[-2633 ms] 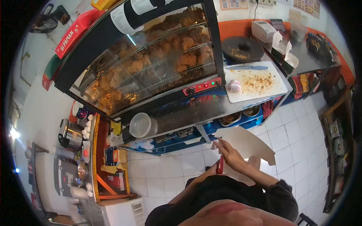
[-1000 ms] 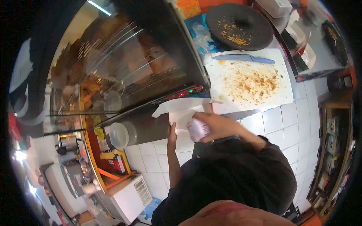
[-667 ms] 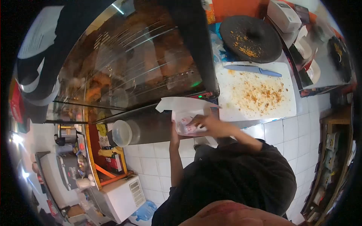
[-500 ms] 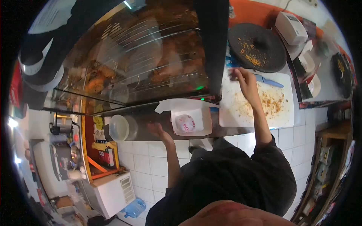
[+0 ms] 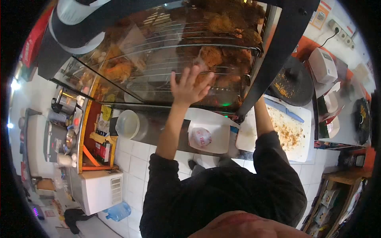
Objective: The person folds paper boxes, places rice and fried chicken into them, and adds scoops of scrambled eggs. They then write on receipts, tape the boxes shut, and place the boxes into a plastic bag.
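My left hand (image 5: 190, 85) is raised with its fingers spread, in front of the glass warmer case (image 5: 154, 87). Behind that glass, pieces of fried chicken (image 5: 210, 56) lie on wire racks. My right forearm (image 5: 263, 117) reaches up over the white cutting board (image 5: 248, 137); the hand itself is hidden behind the case's black corner post (image 5: 274, 51). A blue-handled knife (image 5: 291, 114) lies on the crumb-covered board. Below my left hand, an open paper box (image 5: 220, 139) holds a round wrapped bundle (image 5: 201, 136) with red print.
A dark stone mortar (image 5: 303, 85) with yellow crumbs stands behind the board. A clear plastic tub (image 5: 128, 124) sits on the counter at the left. A white printer-like device (image 5: 322, 65) and paper boxes are at the right, a white freezer (image 5: 99, 192) at lower left.
My left hand has risen from beside the paper box to the front of the glass. My right hand has gone behind the corner post. The view has shifted.
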Demonstrator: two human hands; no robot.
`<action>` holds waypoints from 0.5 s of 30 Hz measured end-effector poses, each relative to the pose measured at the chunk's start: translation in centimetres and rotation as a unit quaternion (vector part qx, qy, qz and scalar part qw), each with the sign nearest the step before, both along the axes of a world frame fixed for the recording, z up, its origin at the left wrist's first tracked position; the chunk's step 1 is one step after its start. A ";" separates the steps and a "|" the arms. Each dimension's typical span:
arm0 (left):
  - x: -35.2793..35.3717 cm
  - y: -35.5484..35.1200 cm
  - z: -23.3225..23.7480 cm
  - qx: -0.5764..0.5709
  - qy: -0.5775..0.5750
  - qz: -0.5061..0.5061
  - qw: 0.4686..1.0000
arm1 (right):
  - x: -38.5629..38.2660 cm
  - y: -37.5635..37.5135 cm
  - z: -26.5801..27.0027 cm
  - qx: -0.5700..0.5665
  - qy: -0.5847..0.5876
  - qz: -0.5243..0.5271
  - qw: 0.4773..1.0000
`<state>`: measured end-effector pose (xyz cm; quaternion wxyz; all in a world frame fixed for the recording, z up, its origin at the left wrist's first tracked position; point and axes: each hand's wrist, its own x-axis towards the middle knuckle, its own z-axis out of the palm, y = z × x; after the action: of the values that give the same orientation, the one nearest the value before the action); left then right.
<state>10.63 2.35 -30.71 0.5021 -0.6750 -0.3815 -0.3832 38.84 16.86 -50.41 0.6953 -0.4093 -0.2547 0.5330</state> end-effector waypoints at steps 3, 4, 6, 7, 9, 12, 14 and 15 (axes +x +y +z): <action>-5.0 -0.1 0.2 -0.026 -0.005 -0.031 0.999 | 0.6 -6.5 8.7 0.078 0.026 -0.043 0.996; -6.0 -0.6 0.4 -0.026 -0.007 -0.034 0.999 | 0.7 -9.6 14.2 0.136 0.061 0.013 0.989; -7.4 -2.2 1.1 -0.085 -0.111 -0.057 0.989 | 2.0 -13.7 16.1 0.241 -0.039 -0.009 0.970; -5.7 -3.7 2.1 -0.083 -0.177 -0.088 0.977 | 0.7 -16.2 19.5 0.294 -0.115 -0.107 0.943; -2.1 -5.7 2.5 -0.162 -0.139 -0.339 0.916 | -2.8 -20.8 23.9 0.288 -0.107 -0.158 0.938; 5.8 -10.2 2.8 -0.235 -0.096 -0.522 0.814 | -8.7 -25.7 26.2 0.339 -0.136 -0.153 0.918; 7.3 -12.2 2.3 -0.287 -0.189 -0.610 0.714 | -10.3 -28.2 26.1 0.321 -0.094 -0.132 0.933; 6.9 -12.9 2.0 -0.282 -0.185 -0.619 0.709 | -10.9 -28.9 26.2 0.308 -0.045 -0.103 0.945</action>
<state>17.57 -10.57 -28.71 -0.1422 -0.7855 -0.0540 -0.5999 27.92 -12.00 -24.20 0.8266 -0.2227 -0.3935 0.3350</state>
